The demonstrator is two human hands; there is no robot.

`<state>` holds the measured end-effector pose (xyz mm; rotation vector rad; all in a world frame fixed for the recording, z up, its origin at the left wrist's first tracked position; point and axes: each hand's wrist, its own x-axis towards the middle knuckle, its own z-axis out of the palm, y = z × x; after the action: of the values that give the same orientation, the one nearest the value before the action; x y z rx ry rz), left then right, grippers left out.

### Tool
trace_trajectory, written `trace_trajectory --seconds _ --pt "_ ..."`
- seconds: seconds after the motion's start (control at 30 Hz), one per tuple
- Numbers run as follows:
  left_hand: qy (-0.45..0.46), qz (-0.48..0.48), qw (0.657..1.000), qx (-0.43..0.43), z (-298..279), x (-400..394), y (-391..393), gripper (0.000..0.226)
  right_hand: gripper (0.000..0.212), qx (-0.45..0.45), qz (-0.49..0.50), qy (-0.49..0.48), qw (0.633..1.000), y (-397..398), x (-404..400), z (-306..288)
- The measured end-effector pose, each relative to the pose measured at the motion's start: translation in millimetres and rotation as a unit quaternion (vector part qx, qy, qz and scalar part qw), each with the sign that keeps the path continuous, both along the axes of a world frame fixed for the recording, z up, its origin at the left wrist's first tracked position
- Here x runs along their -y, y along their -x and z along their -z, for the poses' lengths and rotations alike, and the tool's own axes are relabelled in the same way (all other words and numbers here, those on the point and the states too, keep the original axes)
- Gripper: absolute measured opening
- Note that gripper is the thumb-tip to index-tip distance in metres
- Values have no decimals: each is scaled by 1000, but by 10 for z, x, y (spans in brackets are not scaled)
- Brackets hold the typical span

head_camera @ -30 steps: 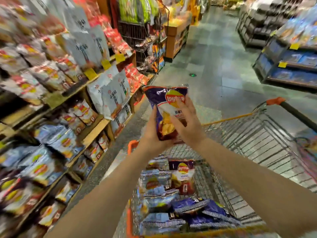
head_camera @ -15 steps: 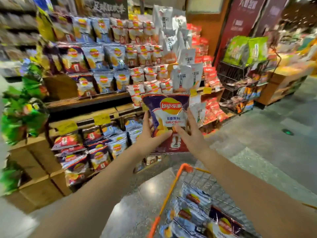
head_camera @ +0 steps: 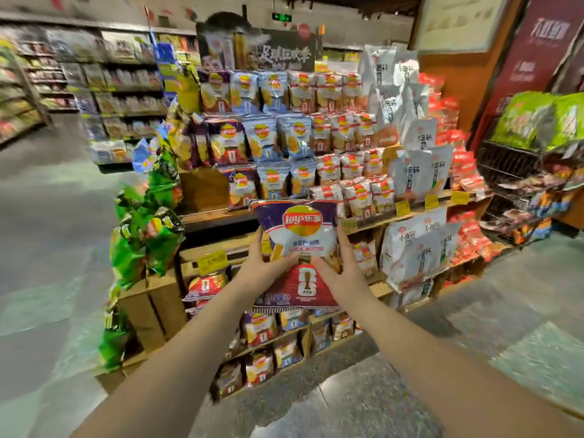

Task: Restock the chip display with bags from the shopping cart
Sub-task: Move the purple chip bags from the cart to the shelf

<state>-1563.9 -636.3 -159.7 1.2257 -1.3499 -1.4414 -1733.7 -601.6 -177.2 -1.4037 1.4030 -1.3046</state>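
A: Bag (head_camera: 297, 248) up front of the display (head_camera: 284, 172), left hand (head_camera: 262, 270) and right hand (head_camera: 339, 275) clamped on its sides.

B: Looks light, puffy, slick, chips crushable. Best held by the edges, no squeezing the middle.

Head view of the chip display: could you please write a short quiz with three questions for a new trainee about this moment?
1. True or false: the purple chip bag is held by one hand only.
2. Which side of the bag does the left hand grip? A) left edge B) top seal C) right edge
3. Fill in: the green bags hang at the display's ______ end.

Key
1. False: the right hand grips it too.
2. A.
3. Left, as seen from the head camera.
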Motion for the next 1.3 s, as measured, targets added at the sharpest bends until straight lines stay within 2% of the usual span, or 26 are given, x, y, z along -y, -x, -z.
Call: trace_trajectory --seconds 0.07,0.2,0.27,0.43,0.7,0.87,0.97,1.07,1.3 --pt "-4 -12 1000 -13 26 209 -266 92 73 -3 11 -12 1000 -256 208 -3" --pt "26 -5 999 30 52 533 -655 63 61 -16 -16 -16 1000 -731 594 52" --pt "25 -11 999 16 63 674 -805 54 61 -23 -14 -7 1000 -935 769 78" --pt "-2 -81 996 -29 183 1169 -1144 77 61 1 -45 -21 999 -1243 1246 144" --pt "-27 -180 981 -63 375 2198 -1423 45 61 -50 -118 -6 992 -1511 2484 284" --pt "-1 -211 977 -29 372 3113 -1568 44 65 -36 -160 -23 986 -1653 3550 357" --pt "-19 -234 972 -9 339 3691 -1655 53 72 -28 -190 -48 980 -1726 4155 335" --pt "-33 -260 964 34 312 4242 -1732 48 79 -32 -213 -67 974 -1785 4691 277" --pt "-58 -267 960 57 426 5154 -1948 34 91 -81 -235 -101 963 -2006 5672 305"
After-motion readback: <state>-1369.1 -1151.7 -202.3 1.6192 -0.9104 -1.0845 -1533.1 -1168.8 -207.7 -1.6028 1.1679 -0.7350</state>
